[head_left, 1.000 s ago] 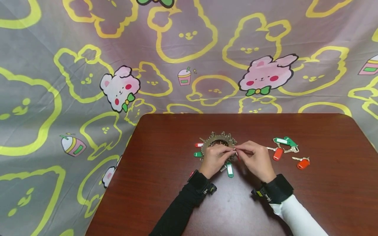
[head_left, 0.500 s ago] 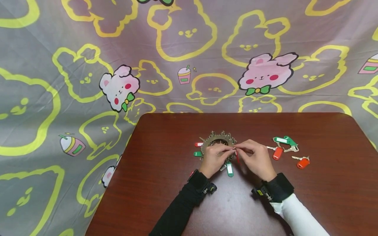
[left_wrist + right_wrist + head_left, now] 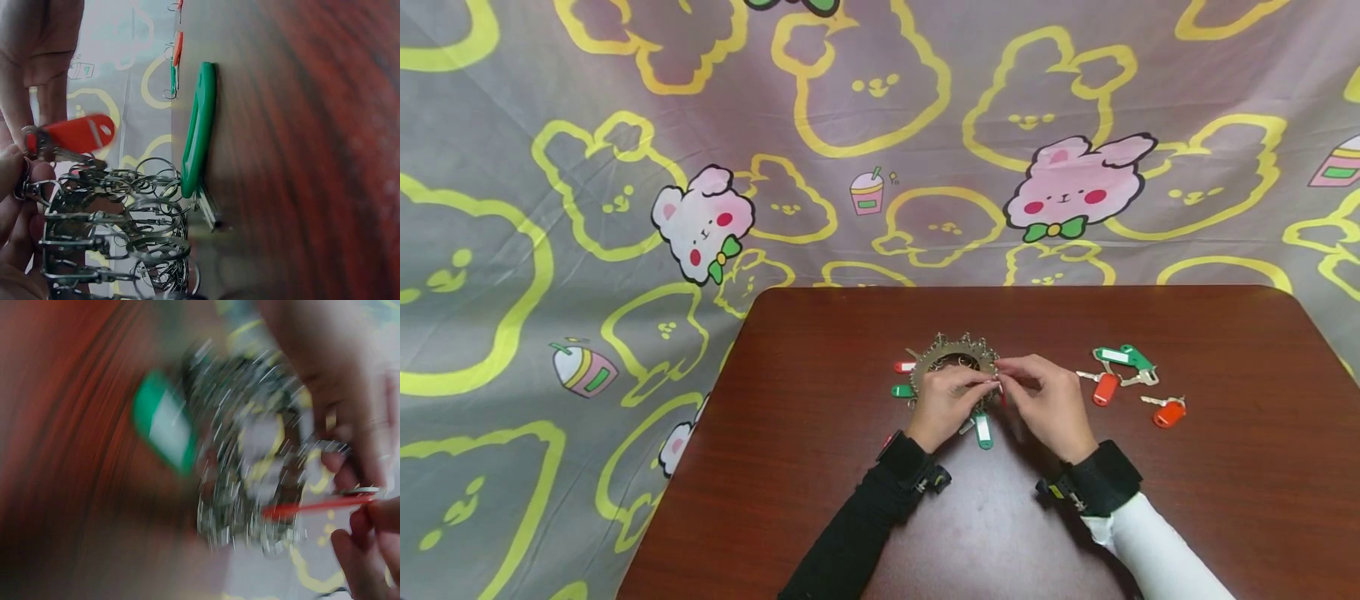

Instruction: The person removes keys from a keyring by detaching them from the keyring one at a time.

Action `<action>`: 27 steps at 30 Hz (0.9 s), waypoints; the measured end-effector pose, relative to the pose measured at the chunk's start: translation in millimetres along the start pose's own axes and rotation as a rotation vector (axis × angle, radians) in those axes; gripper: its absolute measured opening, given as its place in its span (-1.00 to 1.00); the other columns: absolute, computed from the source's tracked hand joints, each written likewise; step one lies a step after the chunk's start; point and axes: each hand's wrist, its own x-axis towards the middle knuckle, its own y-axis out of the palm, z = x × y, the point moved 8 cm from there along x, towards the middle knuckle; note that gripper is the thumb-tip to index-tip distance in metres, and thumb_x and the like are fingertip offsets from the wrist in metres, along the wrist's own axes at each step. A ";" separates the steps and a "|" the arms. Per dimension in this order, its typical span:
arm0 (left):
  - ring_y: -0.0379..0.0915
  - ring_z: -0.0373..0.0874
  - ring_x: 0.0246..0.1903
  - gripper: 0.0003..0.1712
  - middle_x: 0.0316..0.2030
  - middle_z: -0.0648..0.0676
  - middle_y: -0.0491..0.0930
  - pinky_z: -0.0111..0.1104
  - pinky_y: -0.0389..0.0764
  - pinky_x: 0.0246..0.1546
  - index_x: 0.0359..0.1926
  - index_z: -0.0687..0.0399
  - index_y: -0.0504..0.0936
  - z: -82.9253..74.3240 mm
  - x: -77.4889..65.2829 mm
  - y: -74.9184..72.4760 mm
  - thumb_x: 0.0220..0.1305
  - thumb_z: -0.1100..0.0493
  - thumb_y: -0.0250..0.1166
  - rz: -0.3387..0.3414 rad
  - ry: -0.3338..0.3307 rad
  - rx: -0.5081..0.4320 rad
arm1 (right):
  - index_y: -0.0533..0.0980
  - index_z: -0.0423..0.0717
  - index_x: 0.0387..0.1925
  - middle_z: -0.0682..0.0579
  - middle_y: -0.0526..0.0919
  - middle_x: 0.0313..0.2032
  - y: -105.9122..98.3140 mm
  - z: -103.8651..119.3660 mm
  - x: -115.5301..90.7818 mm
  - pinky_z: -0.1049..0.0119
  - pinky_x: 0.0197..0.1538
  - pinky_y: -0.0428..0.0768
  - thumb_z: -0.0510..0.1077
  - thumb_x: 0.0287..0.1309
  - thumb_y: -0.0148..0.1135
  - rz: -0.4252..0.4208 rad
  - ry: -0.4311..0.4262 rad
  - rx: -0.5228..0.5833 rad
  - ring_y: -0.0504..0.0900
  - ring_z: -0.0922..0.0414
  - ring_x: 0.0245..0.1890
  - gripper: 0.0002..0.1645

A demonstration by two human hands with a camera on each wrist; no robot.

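Note:
A round metal key ring [image 3: 942, 357] with several clasps and split rings stands on the brown table. At its right side my left hand [image 3: 946, 407] pinches one of its clasps [image 3: 39, 189]. My right hand [image 3: 1054, 407] pinches a red key tag [image 3: 78, 134] by its metal-ring end, fingertips close to the left hand's. Whether the tag's ring is through the clasp cannot be made out. A green key tag [image 3: 984, 431] with a key hangs at the key ring's front. At the left side are another red tag [image 3: 905, 367] and a green one [image 3: 902, 391].
To the right lie loose keys with tags: green ones [image 3: 1112, 357] and a red one [image 3: 1105, 389] close together, another red one [image 3: 1170, 413] nearer the edge. A patterned cloth [image 3: 820, 200] hangs behind the table [image 3: 1247, 500]. The right wrist view is blurred.
Both hands stay at the same spot. My right hand's fingers have shifted slightly, and the red tag between the hands has swung a little. The loose keys lie unmoved.

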 end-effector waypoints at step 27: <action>0.73 -0.22 -0.26 -0.90 -0.28 0.03 0.82 -0.56 0.63 -0.13 -0.22 0.14 0.83 -2.9 0.1 -2.7 0.31 0.20 0.47 -0.043 -0.014 0.041 | 0.78 -0.18 -0.22 -0.03 0.81 -0.35 -6.0 11.1 -3.2 0.39 -0.25 0.68 -0.44 -0.08 0.58 -0.108 -0.157 -0.063 0.78 0.07 -0.35 -0.69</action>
